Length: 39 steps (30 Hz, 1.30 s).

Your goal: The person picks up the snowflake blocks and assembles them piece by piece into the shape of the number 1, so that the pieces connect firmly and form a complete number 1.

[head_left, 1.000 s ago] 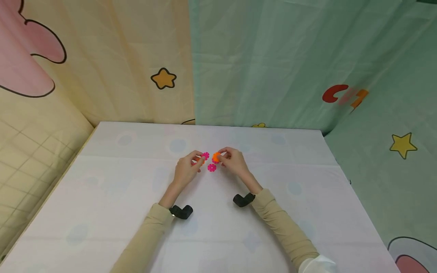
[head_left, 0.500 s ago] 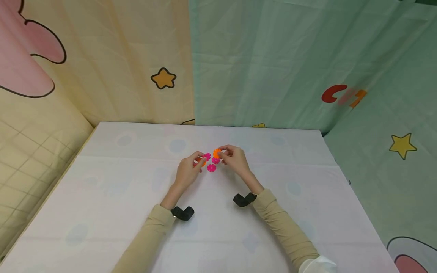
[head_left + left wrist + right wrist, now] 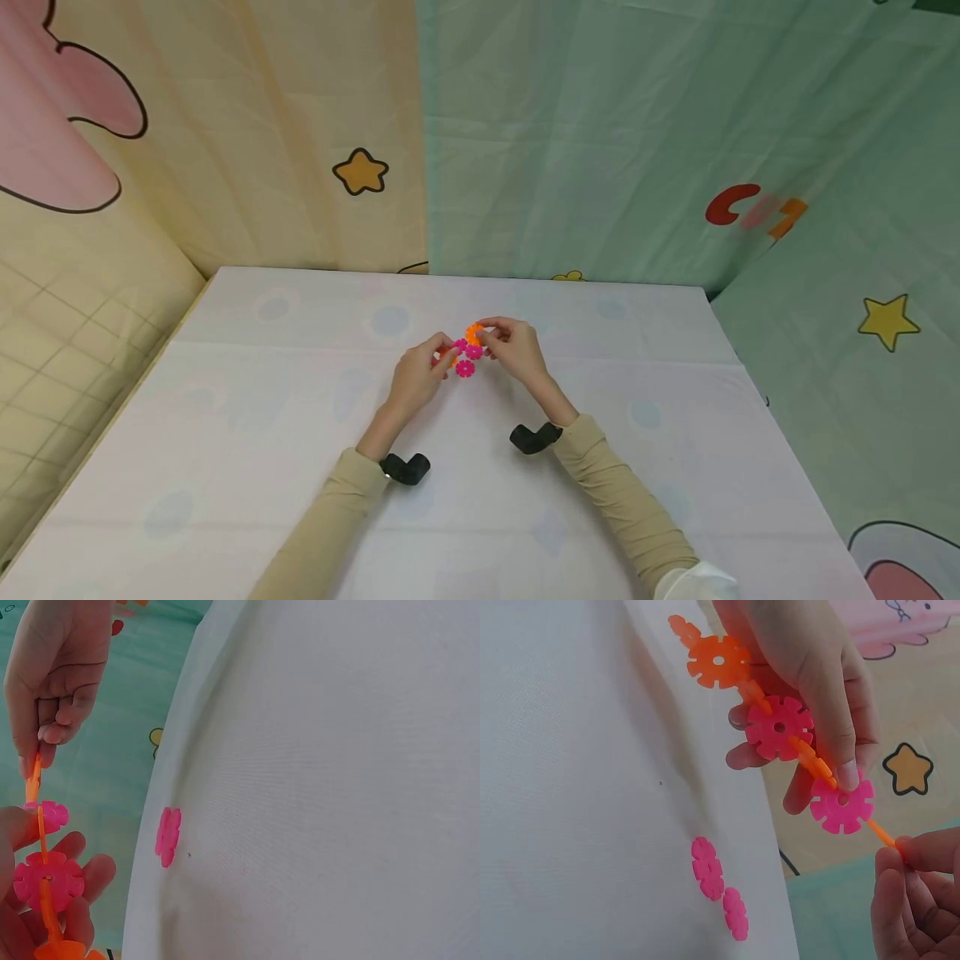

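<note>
My left hand (image 3: 415,377) holds a chain of pink and orange notched discs slotted into one another. In the right wrist view its thumb presses on the end pink disc (image 3: 842,801), and another pink disc (image 3: 779,728) and an orange disc (image 3: 718,661) follow up the chain. My right hand (image 3: 517,348) pinches a single orange disc (image 3: 473,334) between thumb and fingertips. That orange disc stands edge-on at the rim of the end pink disc, in line with its notches. Fingers hide part of the chain.
Two loose pink discs, a nearer one (image 3: 465,368) and a farther one (image 3: 474,352), lie on the white table (image 3: 480,500) just below the hands. A patterned curtain (image 3: 600,150) hangs behind the table's far edge.
My left hand has moved slightly right with the chain, bringing its end pink disc up to the orange disc. The right hand has shifted a little away from me, its pinch kept.
</note>
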{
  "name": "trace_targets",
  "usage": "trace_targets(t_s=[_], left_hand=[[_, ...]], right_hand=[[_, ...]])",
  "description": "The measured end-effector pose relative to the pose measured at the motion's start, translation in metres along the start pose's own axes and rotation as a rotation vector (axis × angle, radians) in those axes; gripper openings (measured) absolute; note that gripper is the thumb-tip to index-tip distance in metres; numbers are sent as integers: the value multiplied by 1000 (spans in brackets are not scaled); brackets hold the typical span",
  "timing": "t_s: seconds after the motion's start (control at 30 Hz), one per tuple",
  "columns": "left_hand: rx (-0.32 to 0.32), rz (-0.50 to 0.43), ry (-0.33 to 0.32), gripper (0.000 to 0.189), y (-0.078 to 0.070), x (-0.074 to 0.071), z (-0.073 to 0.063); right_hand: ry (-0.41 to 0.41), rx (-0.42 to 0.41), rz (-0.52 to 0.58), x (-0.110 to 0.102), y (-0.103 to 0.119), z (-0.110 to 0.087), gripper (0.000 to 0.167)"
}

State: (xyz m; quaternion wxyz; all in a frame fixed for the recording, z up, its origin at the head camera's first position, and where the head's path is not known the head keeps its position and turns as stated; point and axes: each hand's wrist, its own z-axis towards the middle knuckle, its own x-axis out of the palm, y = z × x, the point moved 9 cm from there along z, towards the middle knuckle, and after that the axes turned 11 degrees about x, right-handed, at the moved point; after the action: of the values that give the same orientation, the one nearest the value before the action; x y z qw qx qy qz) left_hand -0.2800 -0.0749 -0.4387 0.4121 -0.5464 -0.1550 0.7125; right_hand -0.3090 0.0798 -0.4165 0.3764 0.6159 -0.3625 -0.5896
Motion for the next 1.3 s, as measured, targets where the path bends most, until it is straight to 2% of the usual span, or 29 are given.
trace_targets(t_s=[0.17,0.53,0.8,1.03,1.3], left_hand=[[14,42,16,12,-6,0,1],[102,84,16,12,-15,0,4],[152,122,11,12,-21,0,4],[162,127,-23,12,-23,-1,3],[156,108,-51,13,-20,-1,2]], right_hand=[[4,-8,-12,0,1,0,22],[20,-63,-74,-1,10,0,21],[109,17,-96,1,8,5,20],[110,82,-117,0,5,7,19],[116,113,-99,2,3,7,20]])
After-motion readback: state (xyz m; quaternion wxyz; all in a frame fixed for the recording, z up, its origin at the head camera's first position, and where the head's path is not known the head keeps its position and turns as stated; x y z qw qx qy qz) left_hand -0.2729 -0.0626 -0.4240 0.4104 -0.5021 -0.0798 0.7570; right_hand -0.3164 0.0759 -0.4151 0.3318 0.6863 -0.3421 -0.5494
